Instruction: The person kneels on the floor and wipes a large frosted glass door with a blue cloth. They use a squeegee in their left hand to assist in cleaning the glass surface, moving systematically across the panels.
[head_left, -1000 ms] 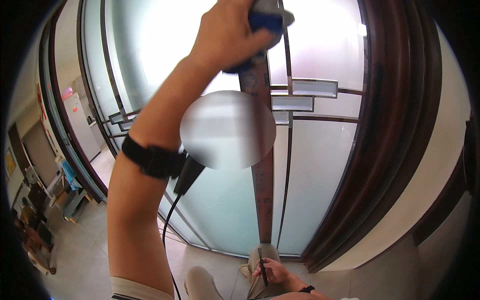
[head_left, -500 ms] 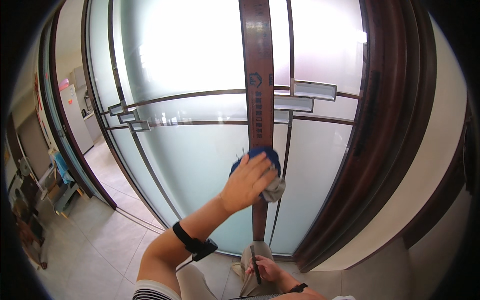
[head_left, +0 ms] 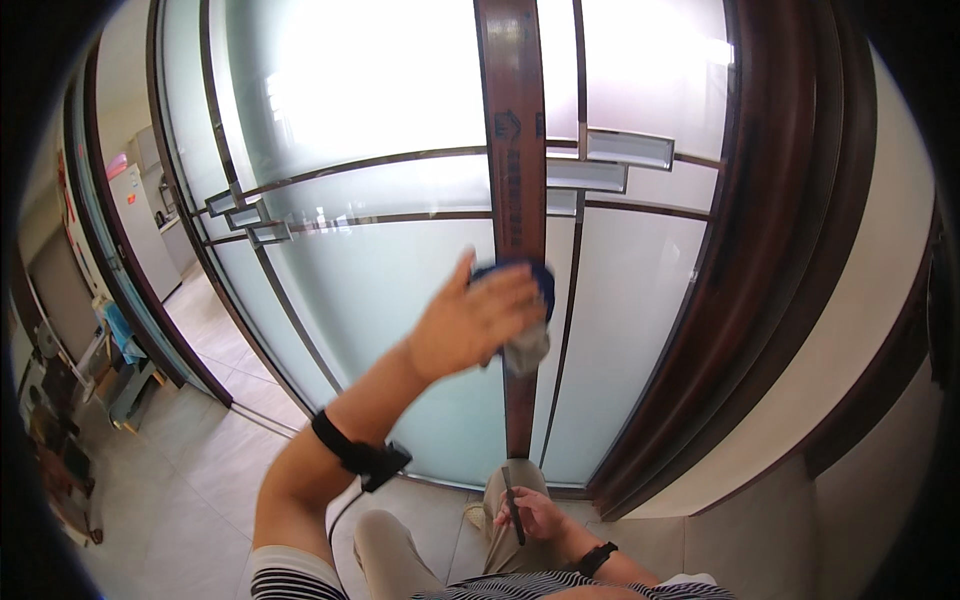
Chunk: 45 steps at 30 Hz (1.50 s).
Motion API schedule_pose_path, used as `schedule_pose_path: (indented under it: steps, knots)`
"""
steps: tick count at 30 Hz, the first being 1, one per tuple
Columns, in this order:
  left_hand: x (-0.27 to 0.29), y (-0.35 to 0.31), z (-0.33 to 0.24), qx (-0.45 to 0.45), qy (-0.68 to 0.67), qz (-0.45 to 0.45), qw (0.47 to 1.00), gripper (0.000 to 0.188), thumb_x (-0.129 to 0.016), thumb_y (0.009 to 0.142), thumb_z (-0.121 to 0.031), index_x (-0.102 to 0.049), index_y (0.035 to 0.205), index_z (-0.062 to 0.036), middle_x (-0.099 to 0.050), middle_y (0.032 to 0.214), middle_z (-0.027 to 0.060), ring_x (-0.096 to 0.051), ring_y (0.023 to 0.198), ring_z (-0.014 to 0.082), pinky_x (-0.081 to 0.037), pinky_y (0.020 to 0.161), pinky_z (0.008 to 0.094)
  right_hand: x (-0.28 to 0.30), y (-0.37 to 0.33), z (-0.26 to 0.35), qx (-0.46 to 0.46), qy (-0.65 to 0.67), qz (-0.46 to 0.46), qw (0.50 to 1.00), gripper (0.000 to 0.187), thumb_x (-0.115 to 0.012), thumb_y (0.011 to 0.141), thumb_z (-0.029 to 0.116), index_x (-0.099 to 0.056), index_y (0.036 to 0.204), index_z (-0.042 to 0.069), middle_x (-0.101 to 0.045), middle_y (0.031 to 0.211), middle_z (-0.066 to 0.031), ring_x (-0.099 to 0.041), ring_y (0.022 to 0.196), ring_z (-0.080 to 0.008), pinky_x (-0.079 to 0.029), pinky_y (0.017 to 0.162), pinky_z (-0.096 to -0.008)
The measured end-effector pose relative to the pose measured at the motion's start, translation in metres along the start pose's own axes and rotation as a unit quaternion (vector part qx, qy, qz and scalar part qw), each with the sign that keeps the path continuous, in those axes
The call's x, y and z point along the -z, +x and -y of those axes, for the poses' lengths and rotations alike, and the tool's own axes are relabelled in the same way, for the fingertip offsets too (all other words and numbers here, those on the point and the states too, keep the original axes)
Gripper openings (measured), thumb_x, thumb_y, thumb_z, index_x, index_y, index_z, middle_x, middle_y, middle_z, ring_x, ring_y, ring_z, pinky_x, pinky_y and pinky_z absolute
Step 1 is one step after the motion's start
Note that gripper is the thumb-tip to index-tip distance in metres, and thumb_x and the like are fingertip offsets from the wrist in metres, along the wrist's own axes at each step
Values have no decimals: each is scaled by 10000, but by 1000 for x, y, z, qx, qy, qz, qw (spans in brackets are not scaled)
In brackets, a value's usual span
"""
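Observation:
My left hand presses a bunched cloth, dark blue and grey, against the brown upright frame of a sliding door. Its fingers lie over the cloth and the thumb stands out, slightly blurred; much of the cloth is hidden beneath the palm. Down by my knee, my right hand is closed round a thin, dark, stick-like tool. The tool points up and its kind cannot be made out.
Frosted glass panels with dark strips flank the upright. Dark brown moulding rises at the right beside a pale wall. At the left, a doorway shows a white fridge. A small stool stands on the tiled floor.
The view has tilted down, so the door sits higher in the picture. My left hand has shifted slightly left over the cloth, still on the upright. My right hand keeps its tool by the knee.

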<state>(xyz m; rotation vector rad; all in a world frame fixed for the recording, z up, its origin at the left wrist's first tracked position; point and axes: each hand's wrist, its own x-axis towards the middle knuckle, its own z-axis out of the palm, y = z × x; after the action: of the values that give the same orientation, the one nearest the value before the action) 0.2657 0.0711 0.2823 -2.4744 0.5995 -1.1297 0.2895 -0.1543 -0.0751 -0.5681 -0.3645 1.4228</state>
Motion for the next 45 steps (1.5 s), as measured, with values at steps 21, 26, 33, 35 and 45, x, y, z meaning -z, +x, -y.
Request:
schedule_pose_path:
  steps: [21,26,33,35,45]
  knots:
    - [-37,-21,-20,58,-13,-91,994,479,-663,765,-112,-565,1232,-151,-583,1237,83,-489,1266,304,-313,1062,575,2,2,-2,-3,-11,-24,1000,236,-414,967,90,-538,1149,4,-636,891,-108,-677,903,-292,-523,836,-375]
    - [-94,-101,-78,34,-35,60,997,352,-555,860,-132,-628,1193,-217,-587,1213,8,-493,1246,218,-292,1076,571,2,4,-4,-2,-11,-35,999,216,-450,952,101,-522,1136,15,-626,880,-116,-664,885,-299,-525,847,-406]
    - [-91,-96,-80,78,2,95,992,338,-565,862,-208,-610,1196,-224,-563,1282,19,-462,1307,212,-270,1000,688,10,4,-5,14,-13,-47,999,204,-459,945,100,-527,1118,18,-623,871,-106,-668,864,-287,-531,801,-375]
    - [-66,-48,-52,121,-9,-27,992,596,-725,678,-107,-585,1250,-201,-542,1292,76,-437,1332,292,-291,978,698,10,0,-4,17,-12,-52,998,202,-460,944,99,-531,1115,18,-628,871,-108,-672,863,-290,-534,793,-375]
    - [-84,-44,-60,51,-53,-36,997,416,-627,774,-121,-643,1186,-173,-605,1170,50,-496,1230,300,-350,979,558,13,1,-11,19,14,-47,999,238,-442,959,98,-535,1160,11,-632,869,-109,-674,846,-290,-536,816,-400]
